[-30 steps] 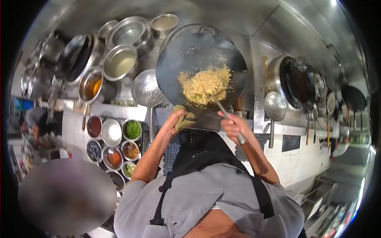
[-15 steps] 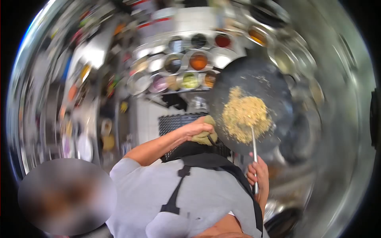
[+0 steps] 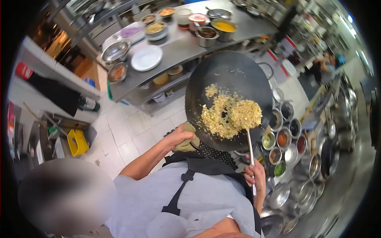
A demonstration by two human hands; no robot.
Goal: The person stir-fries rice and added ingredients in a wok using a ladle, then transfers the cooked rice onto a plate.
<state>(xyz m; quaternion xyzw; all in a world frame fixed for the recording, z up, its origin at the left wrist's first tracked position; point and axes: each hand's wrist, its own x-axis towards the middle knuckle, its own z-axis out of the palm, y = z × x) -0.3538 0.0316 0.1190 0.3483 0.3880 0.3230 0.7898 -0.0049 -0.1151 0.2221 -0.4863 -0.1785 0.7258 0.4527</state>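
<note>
A large black wok (image 3: pixel 242 71) is held up off the stove in front of me, with fried rice (image 3: pixel 216 121) lying in its lower half. My left hand (image 3: pixel 180 137) is closed around a folded yellowish cloth (image 3: pixel 186 146) at the wok's near left handle, which is mostly hidden. In my right hand (image 3: pixel 255 173) is the long metal handle of a ladle (image 3: pixel 250 144). Its bowl, inside the wok, carries a rounded heap of rice and is mostly covered by it.
A steel counter (image 3: pixel 168 59) ahead holds a white plate (image 3: pixel 147 58), metal bowls (image 3: pixel 116 51) and pots (image 3: pixel 224 29). Several ingredient bowls (image 3: pixel 283 137) stand to the right. A yellow bucket (image 3: pixel 77 142) is at left on the tiled floor (image 3: pixel 129 135). Another person (image 3: pixel 325 65) is far right.
My view has swung left, so the counter is now ahead and the ingredient bowls are at right. The wok came along in my left hand. Rice is now heaped on the ladle.
</note>
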